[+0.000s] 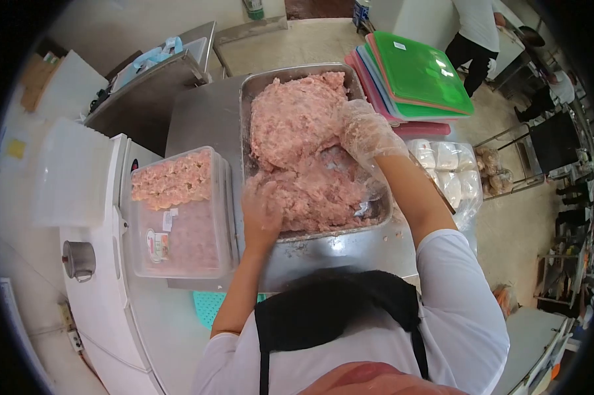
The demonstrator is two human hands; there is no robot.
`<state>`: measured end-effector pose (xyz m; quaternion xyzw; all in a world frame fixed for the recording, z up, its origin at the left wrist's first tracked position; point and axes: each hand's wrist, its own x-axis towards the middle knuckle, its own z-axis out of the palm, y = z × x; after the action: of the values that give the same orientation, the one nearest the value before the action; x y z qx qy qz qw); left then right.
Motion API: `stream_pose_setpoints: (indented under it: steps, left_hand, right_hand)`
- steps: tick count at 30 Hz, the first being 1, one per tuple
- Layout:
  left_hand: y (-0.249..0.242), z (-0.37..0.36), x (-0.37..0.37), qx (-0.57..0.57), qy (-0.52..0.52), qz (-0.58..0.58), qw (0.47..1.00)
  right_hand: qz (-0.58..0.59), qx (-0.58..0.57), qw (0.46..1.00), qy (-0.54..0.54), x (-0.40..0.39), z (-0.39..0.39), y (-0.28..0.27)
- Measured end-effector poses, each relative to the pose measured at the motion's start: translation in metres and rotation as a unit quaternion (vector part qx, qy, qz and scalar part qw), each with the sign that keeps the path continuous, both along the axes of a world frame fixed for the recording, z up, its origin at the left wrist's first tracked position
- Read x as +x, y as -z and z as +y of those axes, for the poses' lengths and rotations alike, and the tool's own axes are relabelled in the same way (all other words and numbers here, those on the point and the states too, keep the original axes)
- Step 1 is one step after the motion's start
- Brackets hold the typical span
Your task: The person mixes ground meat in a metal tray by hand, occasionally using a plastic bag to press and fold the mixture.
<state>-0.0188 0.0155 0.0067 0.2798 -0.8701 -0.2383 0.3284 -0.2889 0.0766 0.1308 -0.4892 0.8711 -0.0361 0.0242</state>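
Observation:
A deep metal tray (246,141) holds a large mass of pale pink ground meat (296,118). The meat is heaped high at the far side and lies lower and looser at the near side. My left hand (263,207), in a clear plastic glove, presses against the meat at the tray's near left; its fingers are blurred and partly sunk in. On the right side, my right hand (368,135), also in a clear glove, has its fingers curled against the edge of the heap. Some of the tray's bottom shows through near that hand.
Lidded plastic containers (178,253) with meat inside stand left of the tray. Colored lids, green on top (422,72), are stacked at the right rear. Bagged white packages (458,178) sit to the right. A metal pot (80,260) rests at far left. Other people work in the background.

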Motion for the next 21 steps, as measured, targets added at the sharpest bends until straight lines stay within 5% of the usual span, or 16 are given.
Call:
stream_pose_setpoints:
  steps: [5,10,16,21]
  left_hand:
    - [0.001,0.003,0.001,-0.02,-0.005,0.016,1.0]
    - [0.004,0.0,0.005,-0.044,0.006,0.036,0.998]
    - [0.006,0.0,0.004,-0.026,0.008,0.041,0.999]
    - [0.01,-0.001,0.005,-0.023,0.01,0.028,0.999]
  right_hand:
    - [-0.107,0.055,0.992,0.044,-0.04,-0.013,0.01]
    - [-0.061,-0.027,0.998,-0.021,-0.037,-0.001,0.033]
    - [-0.041,-0.001,0.999,0.036,-0.014,0.012,0.035]
    - [0.088,-0.07,0.974,-0.195,0.004,0.041,0.01]
